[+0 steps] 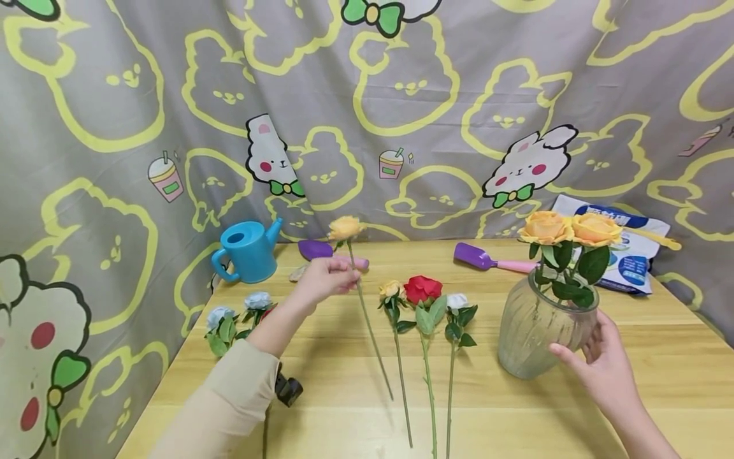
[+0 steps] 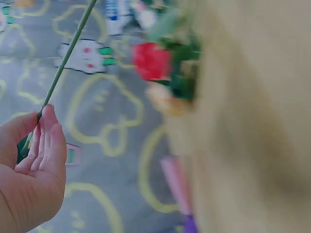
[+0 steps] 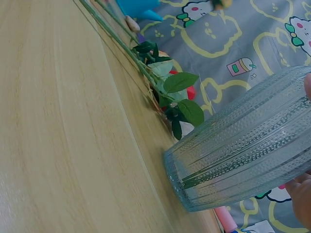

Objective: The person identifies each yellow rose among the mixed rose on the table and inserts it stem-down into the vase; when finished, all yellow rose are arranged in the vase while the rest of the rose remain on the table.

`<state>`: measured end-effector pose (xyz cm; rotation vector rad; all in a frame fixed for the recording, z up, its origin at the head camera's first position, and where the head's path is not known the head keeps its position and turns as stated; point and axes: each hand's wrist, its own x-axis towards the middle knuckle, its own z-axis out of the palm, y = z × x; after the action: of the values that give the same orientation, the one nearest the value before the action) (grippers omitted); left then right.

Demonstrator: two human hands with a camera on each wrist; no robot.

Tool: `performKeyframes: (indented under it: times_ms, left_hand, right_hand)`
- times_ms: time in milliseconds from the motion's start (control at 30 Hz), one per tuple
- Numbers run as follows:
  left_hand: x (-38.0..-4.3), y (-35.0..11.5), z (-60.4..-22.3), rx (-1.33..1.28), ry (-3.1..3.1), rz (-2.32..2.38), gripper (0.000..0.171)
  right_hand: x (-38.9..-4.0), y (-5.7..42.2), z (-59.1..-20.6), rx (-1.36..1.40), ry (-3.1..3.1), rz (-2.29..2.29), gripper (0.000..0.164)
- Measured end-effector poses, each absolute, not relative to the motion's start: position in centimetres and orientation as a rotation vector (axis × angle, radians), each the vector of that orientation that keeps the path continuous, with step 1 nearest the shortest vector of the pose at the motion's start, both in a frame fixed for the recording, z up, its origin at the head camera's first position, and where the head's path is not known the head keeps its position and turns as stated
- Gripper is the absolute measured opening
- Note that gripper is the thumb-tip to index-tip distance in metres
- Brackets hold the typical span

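My left hand (image 1: 325, 278) pinches the thin green stem of a yellow-orange rose (image 1: 346, 227), bloom up and stem end slanting down to the right over the table. In the left wrist view the stem (image 2: 63, 63) runs between thumb and fingertips. At the right, my right hand (image 1: 602, 360) grips a ribbed clear glass vase (image 1: 524, 341), thumb in front and fingers round its far side. Two orange roses (image 1: 596, 229) with green leaves stand in it. Between the hands lie a smaller yellow rose (image 1: 392, 291), a red rose (image 1: 423, 290) and a white rose (image 1: 457, 301).
Pale blue flowers (image 1: 220, 317) lie at left, partly behind my left arm. Along the back stand a blue watering can (image 1: 252, 258), a purple scoop (image 1: 314, 248) with a pink handle, another purple scoop (image 1: 474, 256) and a white-and-blue bag (image 1: 633, 268). A patterned curtain (image 1: 413, 83) hangs behind the table.
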<state>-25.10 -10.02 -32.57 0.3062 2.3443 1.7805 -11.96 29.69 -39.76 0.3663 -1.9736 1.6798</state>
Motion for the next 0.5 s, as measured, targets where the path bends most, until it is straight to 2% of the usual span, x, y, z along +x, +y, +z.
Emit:
performKeyframes:
  times_ms: [500]
  left_hand:
    - [-23.5,-4.2,-24.2,0.494,2.191,2.313,0.019]
  right_hand:
    - [-11.9,29.6,-39.6,0.299,-2.034,1.621,0.078]
